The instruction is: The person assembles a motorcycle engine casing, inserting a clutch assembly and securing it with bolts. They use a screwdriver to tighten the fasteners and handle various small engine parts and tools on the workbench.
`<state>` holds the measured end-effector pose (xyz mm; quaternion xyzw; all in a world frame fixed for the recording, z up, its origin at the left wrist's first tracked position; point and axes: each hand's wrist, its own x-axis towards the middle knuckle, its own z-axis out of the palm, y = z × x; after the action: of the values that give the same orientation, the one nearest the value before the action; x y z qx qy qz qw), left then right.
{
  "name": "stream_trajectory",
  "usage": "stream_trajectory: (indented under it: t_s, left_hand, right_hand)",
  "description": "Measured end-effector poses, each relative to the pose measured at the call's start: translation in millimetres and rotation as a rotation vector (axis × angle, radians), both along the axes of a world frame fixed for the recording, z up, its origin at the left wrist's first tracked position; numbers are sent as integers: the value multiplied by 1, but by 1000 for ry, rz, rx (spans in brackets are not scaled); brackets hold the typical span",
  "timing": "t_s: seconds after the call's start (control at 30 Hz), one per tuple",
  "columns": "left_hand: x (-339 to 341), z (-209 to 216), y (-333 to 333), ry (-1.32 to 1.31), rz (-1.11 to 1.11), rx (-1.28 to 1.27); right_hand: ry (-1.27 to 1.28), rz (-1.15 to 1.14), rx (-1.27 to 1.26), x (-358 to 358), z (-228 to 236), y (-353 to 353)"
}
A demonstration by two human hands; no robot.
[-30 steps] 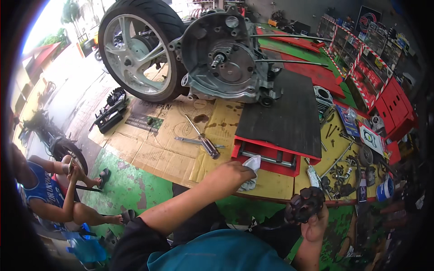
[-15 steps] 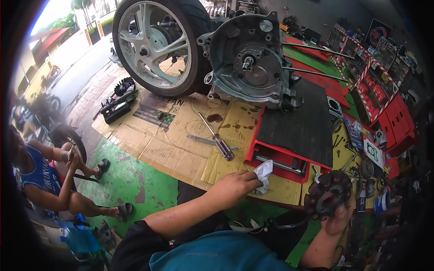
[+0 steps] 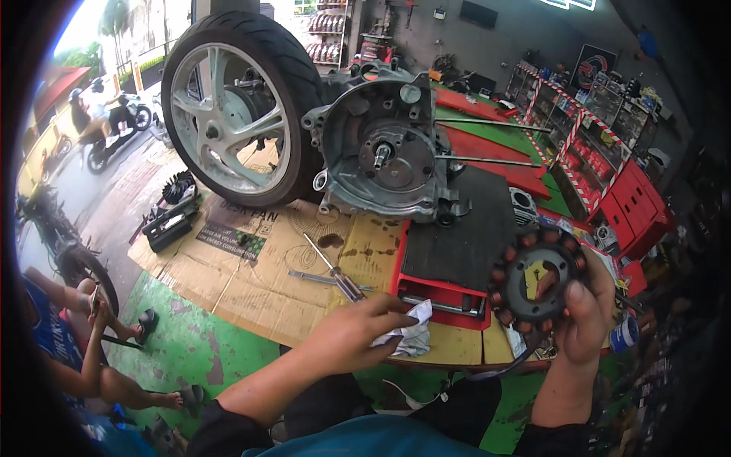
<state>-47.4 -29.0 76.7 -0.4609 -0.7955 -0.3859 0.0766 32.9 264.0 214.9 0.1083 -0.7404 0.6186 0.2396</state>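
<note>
Between three and four o'clock in the view, the copper-wound stator (image 3: 513, 295) is raised above the table edge in the right hand (image 3: 592, 314). The thumb bears on its right rim while the fingers go behind, a narrow pinch that seems meant to leave the face and the open centre turned toward the wearer. A black lead (image 3: 509, 369) hangs below it; blur makes it hard to say whether it joins the stator.

At six o'clock the left hand (image 3: 356, 329) has a crumpled white rag (image 3: 414, 337) gathered under its curled fingers, bunched probably so that a soft wad stands clear of the fingertips. The two hands are well apart.

A screwdriver (image 3: 348, 286) lies at seven o'clock, its handle near the left hand, likely for easy reach. It rests on flattened cardboard (image 3: 209, 280), which presumably guards the tabletop from oil; dark stains mark it. At twelve o'clock sits the engine crankcase (image 3: 417, 174), open side facing the wearer, with the white-spoked wheel (image 3: 215, 131) at ten.
</note>
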Motion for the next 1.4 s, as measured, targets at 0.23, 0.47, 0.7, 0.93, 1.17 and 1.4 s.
stream_trajectory:
  t_s: [0.23, 0.47, 0.7, 0.93, 1.17, 1.4]
  left_hand:
    - [-26, 85, -22, 235, 120, 354]
    - [-52, 109, -6, 437, 59, 478]
    - [-58, 106, -6, 456, 1, 403]
    - [-68, 86, -11, 514, 52, 538]
    - [-75, 60, -16, 489, 87, 654]
    - [-84, 40, -17, 369, 156, 757]
  right_hand:
    - [-88, 199, 34, -45, 29, -35]
    - [-133, 385, 182, -80, 27, -52]
    - [-188, 527, 302, -89, 35, -51]
    - [-303, 776, 238, -120, 30, -34]
    - [-239, 625, 53, -118, -59, -24]
    - [-364, 451, -128, -88, -60, -35]
